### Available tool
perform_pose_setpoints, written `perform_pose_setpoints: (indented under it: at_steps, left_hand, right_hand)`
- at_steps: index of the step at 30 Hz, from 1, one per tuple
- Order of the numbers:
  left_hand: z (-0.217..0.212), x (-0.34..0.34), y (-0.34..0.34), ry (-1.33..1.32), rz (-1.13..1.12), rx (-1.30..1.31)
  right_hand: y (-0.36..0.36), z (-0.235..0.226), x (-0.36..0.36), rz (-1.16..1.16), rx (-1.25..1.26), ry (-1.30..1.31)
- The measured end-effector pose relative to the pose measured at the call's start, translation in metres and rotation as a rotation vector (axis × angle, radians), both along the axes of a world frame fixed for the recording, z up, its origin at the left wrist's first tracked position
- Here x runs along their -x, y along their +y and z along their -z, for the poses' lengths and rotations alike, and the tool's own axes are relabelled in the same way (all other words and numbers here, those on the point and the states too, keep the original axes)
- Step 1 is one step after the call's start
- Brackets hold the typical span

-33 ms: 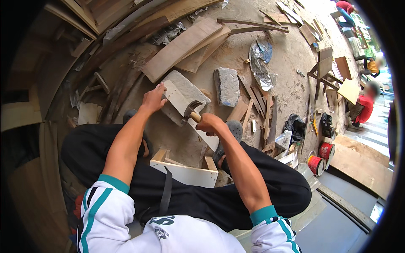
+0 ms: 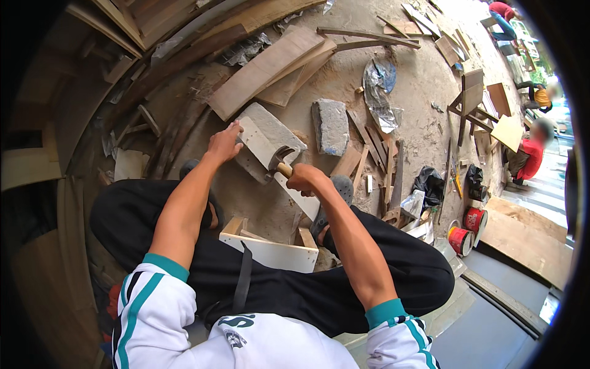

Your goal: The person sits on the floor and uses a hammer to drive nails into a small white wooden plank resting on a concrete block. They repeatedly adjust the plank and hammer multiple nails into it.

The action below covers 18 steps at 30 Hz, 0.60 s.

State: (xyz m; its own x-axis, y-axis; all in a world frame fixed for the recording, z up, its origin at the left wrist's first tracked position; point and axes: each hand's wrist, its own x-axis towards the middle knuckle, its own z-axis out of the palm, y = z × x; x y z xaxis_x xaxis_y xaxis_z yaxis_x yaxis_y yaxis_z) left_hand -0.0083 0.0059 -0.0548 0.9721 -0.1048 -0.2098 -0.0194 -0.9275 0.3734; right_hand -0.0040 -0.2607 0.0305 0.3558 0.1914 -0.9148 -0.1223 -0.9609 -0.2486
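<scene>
My right hand [image 2: 303, 180] is wrapped round the wooden handle of a claw hammer [image 2: 283, 165]. The hammer's head is over a narrow white board [image 2: 257, 141], and I cannot tell whether they touch. My left hand [image 2: 224, 144] grips the far left end of this board, fingertips at its edge. Under the board lies a grey concrete block [image 2: 270, 127], partly hidden by it. Between my legs sits a small wooden frame with a white front panel [image 2: 276, 253]. My left thumb shows; some fingers of both hands are hidden.
A second concrete block [image 2: 330, 126] stands farther right. Long planks [image 2: 270, 71] lie beyond, and scrap wood [image 2: 373, 147] is strewn to the right. Black plastic bags [image 2: 430, 186], red cans [image 2: 461, 238] and a wooden chair [image 2: 472, 101] are at right. A person in red [image 2: 533, 157] sits beyond.
</scene>
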Motion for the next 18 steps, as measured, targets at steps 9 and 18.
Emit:
perform_pose_setpoints:
  at_steps: [9,18]
  left_hand:
    - [0.085,-0.008,0.024,-0.148,-0.753,0.964]
    - [0.101,0.006,-0.016,0.079,-1.134,1.086]
  right_hand:
    - [0.029,-0.014,0.007,-0.207,0.074,-0.260]
    - [0.017,0.014,0.040,0.332,-0.058,0.109]
